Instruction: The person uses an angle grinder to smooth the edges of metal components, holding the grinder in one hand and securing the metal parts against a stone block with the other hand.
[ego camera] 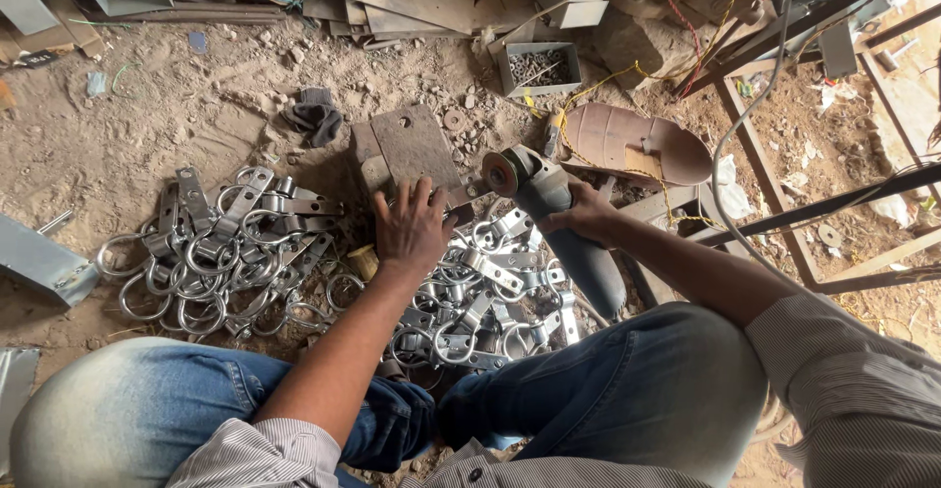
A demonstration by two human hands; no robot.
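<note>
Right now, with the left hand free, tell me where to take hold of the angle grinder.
Take the angle grinder by its grey body just behind the head, coming from its left side. The right hand already wraps the body further back, and the disc sits at the front end, tilted up and exposed. Likely safest to keep the left hand well behind that disc.

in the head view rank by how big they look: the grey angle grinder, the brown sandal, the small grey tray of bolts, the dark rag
1. Grey angle grinder, though it lies nearer the camera.
2. Brown sandal, close behind; this ordering is unsure.
3. Small grey tray of bolts.
4. Dark crumpled rag, roughly like the tray; too close to rank firmly.
</note>
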